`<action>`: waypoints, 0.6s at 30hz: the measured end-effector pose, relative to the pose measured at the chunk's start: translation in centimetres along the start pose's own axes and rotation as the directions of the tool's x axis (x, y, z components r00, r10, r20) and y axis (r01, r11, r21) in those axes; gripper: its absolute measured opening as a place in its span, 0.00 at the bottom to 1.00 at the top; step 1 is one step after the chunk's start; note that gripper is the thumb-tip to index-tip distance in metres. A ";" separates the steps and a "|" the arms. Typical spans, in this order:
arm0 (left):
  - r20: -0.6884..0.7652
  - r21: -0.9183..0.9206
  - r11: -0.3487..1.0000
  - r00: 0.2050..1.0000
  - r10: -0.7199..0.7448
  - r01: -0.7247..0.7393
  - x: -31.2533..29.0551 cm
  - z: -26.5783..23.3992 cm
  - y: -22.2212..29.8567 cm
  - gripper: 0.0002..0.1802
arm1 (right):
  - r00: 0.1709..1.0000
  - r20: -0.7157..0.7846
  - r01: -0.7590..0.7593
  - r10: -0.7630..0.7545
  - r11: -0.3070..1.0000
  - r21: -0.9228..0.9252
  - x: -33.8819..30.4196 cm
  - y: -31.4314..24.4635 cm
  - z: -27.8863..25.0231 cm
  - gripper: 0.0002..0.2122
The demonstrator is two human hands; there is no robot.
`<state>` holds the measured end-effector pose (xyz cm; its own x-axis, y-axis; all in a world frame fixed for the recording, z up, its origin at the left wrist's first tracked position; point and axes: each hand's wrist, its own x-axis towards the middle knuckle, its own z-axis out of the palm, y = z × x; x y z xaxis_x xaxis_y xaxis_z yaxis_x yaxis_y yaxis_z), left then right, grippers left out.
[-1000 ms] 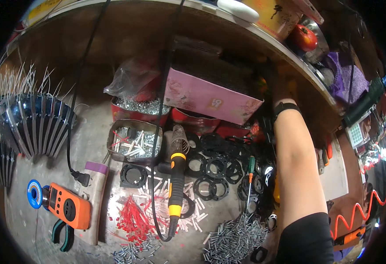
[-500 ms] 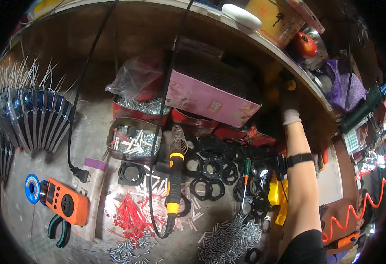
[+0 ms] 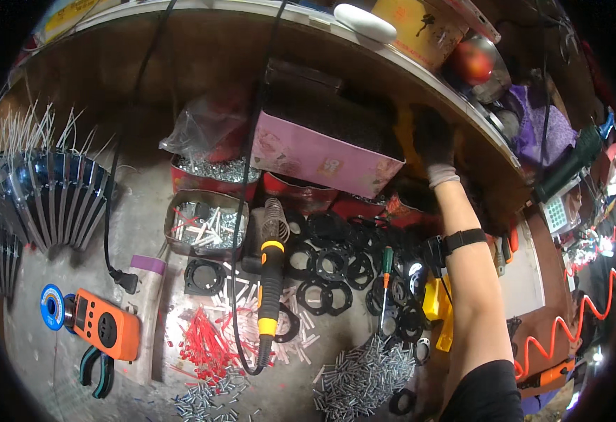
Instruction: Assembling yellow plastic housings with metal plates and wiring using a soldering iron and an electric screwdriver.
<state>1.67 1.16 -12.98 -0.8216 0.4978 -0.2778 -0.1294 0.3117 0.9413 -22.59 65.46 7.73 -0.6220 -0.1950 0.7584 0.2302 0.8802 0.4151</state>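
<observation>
My right arm stretches from the lower right far under the shelf, a dark strap with a small black box round its forearm. In the shadow there, my right hand (image 3: 435, 139), in a dark glove with a pale cuff, is beside the end of a pink flowered box (image 3: 325, 156). A dim yellow thing (image 3: 407, 141) lies next to the glove. Its fingers are too dark to make out, so whether it holds anything is hidden. My left hand is out of view. A soldering iron (image 3: 270, 281) with black and yellow handle hangs over the bench in front.
Tins of small parts (image 3: 208, 218) stand under the shelf. Black rings (image 3: 329, 264), a screwdriver (image 3: 386, 281), metal pins (image 3: 364, 376), red-tipped pieces (image 3: 206, 344) and yellow parts (image 3: 437, 309) cover the bench. Left are an orange meter (image 3: 107, 325), pliers (image 3: 97, 369) and fanned dark strips with wires (image 3: 48, 197).
My right hand has moved left and slightly up, closer to the pink box's end. The whole view has shifted a little, with the iron and bench things appearing further left.
</observation>
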 end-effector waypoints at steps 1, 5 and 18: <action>0.000 0.007 1.000 1.000 0.005 -0.005 0.0 -0.1 0.2 0.23 | 0.982 0.007 0.188 -0.190 0.959 -0.210 -0.1 0.4 0.0 0.14; 0.009 0.031 0.999 0.999 0.040 -0.041 0.6 -0.3 0.7 0.23 | 0.955 0.294 0.066 0.033 0.945 -0.319 0.9 -1.3 -4.0 0.13; 0.030 0.116 0.978 0.985 0.171 -0.174 2.1 -1.0 2.4 0.23 | 0.564 0.806 -0.009 0.179 0.977 -0.211 -2.3 -4.9 -4.5 0.33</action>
<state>-0.95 2.19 -11.10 -0.8144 0.5682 -0.1179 0.0809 0.3124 0.9465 -18.90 59.60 6.24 -0.9128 0.3968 0.0968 0.3887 0.7708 0.5047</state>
